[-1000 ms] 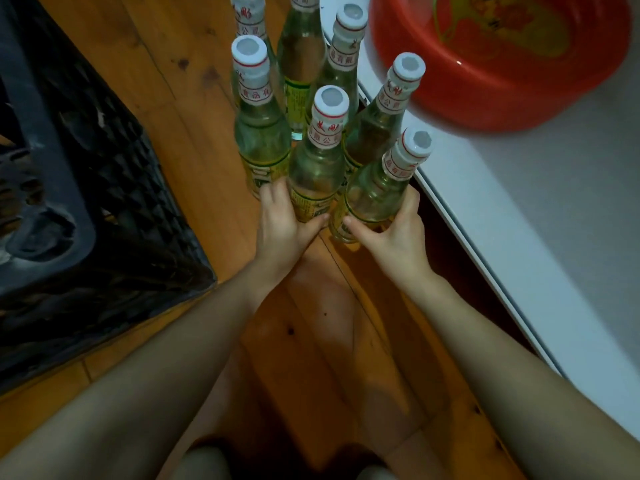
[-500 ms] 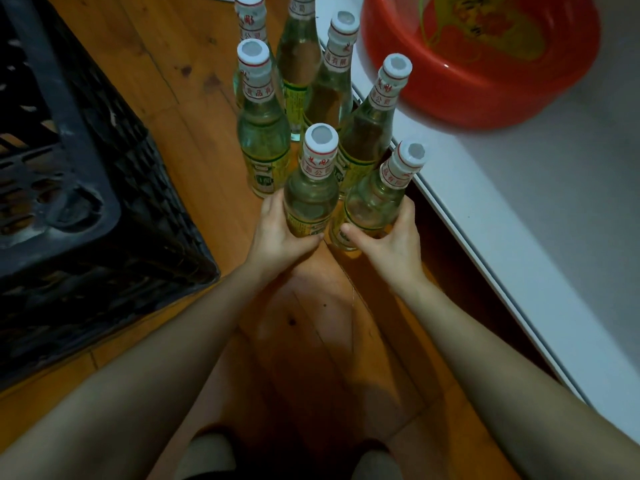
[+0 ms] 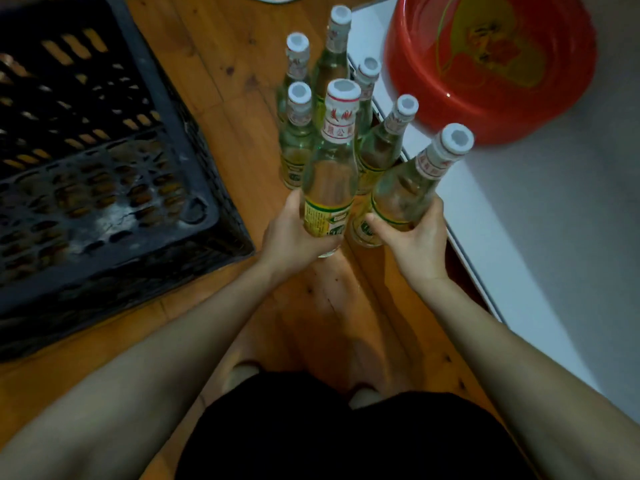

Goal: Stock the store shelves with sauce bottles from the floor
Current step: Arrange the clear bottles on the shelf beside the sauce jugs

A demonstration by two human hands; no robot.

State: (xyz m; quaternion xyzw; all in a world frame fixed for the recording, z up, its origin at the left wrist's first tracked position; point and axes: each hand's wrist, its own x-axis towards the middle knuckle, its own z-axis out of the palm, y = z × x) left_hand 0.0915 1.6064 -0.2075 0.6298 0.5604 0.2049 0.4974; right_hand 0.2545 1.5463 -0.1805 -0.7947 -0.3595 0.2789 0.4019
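My left hand point(image 3: 289, 237) grips the lower body of a clear glass sauce bottle point(image 3: 330, 168) with a white cap and yellow-green label, raised off the wooden floor. My right hand point(image 3: 415, 242) grips a second such bottle point(image 3: 410, 188), which tilts to the right over the edge of the white shelf surface point(image 3: 540, 216). Behind them several more bottles point(image 3: 298, 133) of the same kind stand upright on the floor in a cluster.
A black plastic crate point(image 3: 104, 161) sits on the floor to the left. A red plastic basin point(image 3: 491, 64) rests on the white surface at the upper right. Wooden floor point(image 3: 329, 306) lies between my arms, my dark shorts below.
Both hands have lifted their bottles up from the floor, out of the cluster and toward me. The camera has risen, so the floor bottles look farther away.
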